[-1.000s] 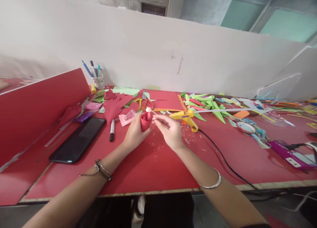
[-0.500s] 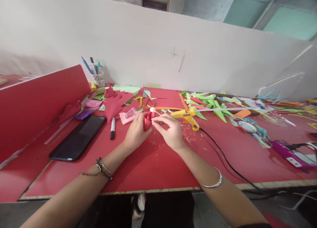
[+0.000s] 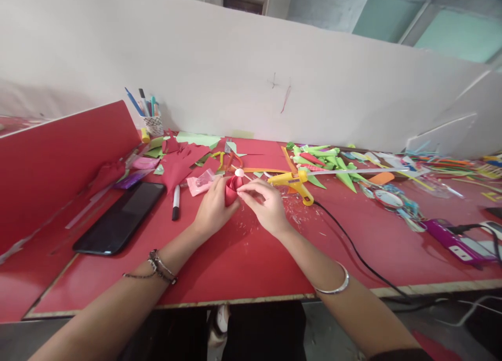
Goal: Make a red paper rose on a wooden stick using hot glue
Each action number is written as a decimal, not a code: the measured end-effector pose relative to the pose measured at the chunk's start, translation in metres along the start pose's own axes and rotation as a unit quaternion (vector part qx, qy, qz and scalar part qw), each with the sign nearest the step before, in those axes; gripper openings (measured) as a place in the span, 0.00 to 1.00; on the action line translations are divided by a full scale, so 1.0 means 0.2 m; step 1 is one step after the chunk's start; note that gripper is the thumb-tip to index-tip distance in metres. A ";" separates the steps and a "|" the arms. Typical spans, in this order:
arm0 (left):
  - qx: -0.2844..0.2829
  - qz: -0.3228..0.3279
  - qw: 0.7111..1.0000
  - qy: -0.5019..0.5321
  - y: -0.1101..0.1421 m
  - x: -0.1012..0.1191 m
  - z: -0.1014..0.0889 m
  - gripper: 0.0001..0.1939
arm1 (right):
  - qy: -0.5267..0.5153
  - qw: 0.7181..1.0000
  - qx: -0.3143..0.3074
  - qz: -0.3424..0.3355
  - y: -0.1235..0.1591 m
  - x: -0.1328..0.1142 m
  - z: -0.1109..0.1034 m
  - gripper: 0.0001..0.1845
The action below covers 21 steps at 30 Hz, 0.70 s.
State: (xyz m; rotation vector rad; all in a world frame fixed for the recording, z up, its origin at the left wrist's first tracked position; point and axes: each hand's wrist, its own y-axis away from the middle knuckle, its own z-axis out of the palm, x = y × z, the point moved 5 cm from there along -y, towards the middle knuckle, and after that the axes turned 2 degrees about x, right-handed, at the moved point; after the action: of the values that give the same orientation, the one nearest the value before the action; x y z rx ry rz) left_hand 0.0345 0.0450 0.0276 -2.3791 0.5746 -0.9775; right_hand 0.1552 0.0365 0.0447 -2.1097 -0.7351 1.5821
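Observation:
Over the middle of the red table (image 3: 251, 267), my left hand (image 3: 214, 206) is wrapped round a rolled piece of red paper (image 3: 231, 192). My right hand (image 3: 269, 204) pinches the right edge of that paper between thumb and forefinger. Just beyond the fingertips is a small white ball (image 3: 239, 172), with a thin stick by it; whether either touches the paper I cannot tell. A yellow glue gun (image 3: 292, 181) lies right of my right hand, with a long clear glue stick (image 3: 356, 171) out of its back.
At left lie a black phone (image 3: 120, 217) and a marker (image 3: 175, 203). Red paper scraps (image 3: 178, 165) and a pen cup (image 3: 152, 124) are behind them. Green paper cones (image 3: 327, 159) lie at back right, a purple power strip (image 3: 457, 240) at far right. The glue gun's black cord (image 3: 356, 251) crosses the table.
The view has shifted slightly, so everything sits a little further left. Both hands keep their grip on the red paper, with hardly any movement of the fingers.

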 end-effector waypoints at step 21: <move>-0.107 -0.026 0.980 0.162 -0.01 -0.03 0.05 0.24 | -0.088 0.990 -0.001 0.109 0.01 0.16 0.05 0.23</move>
State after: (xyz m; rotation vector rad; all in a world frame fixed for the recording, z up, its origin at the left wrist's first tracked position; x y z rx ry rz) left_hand 0.0373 0.0524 0.0186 -2.4456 0.7743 -1.4066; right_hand 0.1525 0.0548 0.0158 -2.1317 -0.5758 1.9022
